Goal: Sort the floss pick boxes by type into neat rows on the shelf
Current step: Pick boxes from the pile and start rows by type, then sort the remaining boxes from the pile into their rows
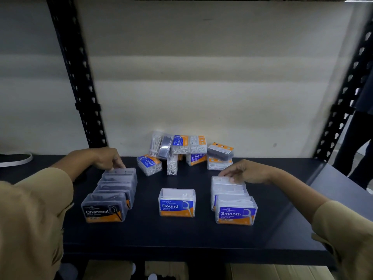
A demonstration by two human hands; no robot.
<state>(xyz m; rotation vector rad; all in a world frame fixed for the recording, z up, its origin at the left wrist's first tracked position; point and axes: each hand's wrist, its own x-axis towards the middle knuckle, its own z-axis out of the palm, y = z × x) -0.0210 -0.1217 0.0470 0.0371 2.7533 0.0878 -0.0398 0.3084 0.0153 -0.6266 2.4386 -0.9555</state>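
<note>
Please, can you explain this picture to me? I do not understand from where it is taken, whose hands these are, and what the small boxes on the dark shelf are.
There is no machine here. A camera worn on a person's head looks down at their two hands. The left hand touches the back of a row of Charcoal boxes. The right hand rests on the back of a row of Smooth boxes. Between them stands one Round box. An unsorted pile lies at the rear of the black shelf. Neither hand lifts anything.
</note>
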